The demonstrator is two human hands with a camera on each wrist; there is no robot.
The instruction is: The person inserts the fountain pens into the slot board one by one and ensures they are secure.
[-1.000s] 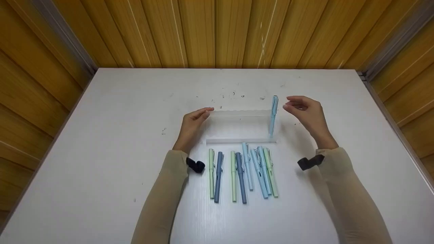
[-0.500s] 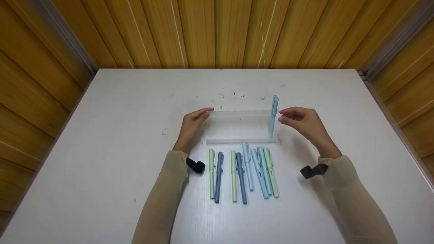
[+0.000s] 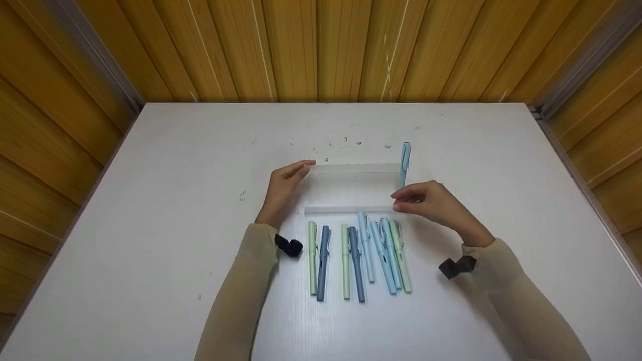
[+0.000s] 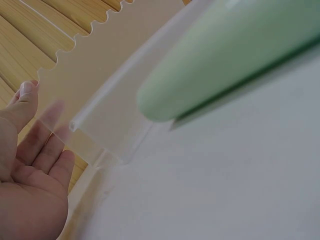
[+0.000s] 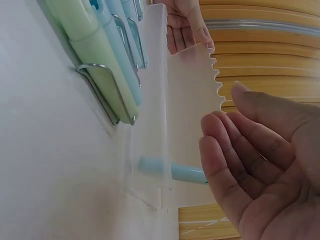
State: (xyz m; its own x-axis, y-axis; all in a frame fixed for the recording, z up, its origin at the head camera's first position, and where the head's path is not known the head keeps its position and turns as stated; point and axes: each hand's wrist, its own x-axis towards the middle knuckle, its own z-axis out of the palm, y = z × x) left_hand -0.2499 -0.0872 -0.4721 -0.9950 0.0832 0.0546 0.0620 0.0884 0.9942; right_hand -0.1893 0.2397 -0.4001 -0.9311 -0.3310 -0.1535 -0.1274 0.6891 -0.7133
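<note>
A clear pen display stand [image 3: 351,188] with a scalloped top edge stands mid-table. My left hand [image 3: 284,189] pinches its left edge, the thumb on one side of the panel and fingers showing through from behind in the left wrist view. One light blue pen [image 3: 405,156] leans upright at the stand's right end, its lower part hidden behind my right hand [image 3: 432,204]. That hand hovers by the stand's front right corner with loosely bent fingers and holds nothing; in the right wrist view its fingertips overlap the upright pen [image 5: 188,173].
In front of the stand lie several capped pens: a green pen [image 3: 312,260] and dark blue pen [image 3: 323,265] at left, another such pair, then light blue pens [image 3: 383,258] and a green pen [image 3: 401,258] at right. Wooden panelling [image 3: 321,50] rises behind the white table [image 3: 175,175].
My right hand has come down and left from beside the upright pen's cap to the stand's front right corner. The left hand, stand and pens stay in place.
</note>
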